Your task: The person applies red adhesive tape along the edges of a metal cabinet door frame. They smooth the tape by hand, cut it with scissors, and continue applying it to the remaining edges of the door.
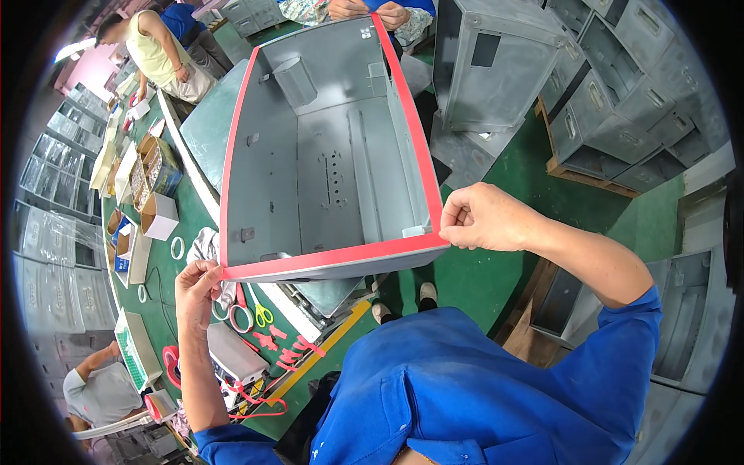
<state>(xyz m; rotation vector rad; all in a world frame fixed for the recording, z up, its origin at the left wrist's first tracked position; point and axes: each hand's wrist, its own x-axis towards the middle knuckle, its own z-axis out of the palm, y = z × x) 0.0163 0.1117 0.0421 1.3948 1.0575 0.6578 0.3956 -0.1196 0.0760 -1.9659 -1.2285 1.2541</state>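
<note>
A large grey metal housing point(322, 124), hollow and facing me, has red tape point(333, 258) along its rim. My left hand point(198, 288) pinches the tape at the near left corner, thumb against fingers. At the near right corner my right hand point(490, 218) is closed in a pinch at the tape's end; the tape between its fingertips is mostly hidden. Across from me, another person's hands point(370, 11) touch the far end of the rim. Inside the housing are small brackets, slots and a row of holes.
The green workbench point(167, 287) at left carries green-handled scissors point(263, 314), red tape scraps point(288, 353), tape rolls point(242, 318) and open boxes of parts point(155, 172). Grey metal cabinets point(504, 70) stand at right, some on a wooden pallet point(585, 180). Other people are at the left.
</note>
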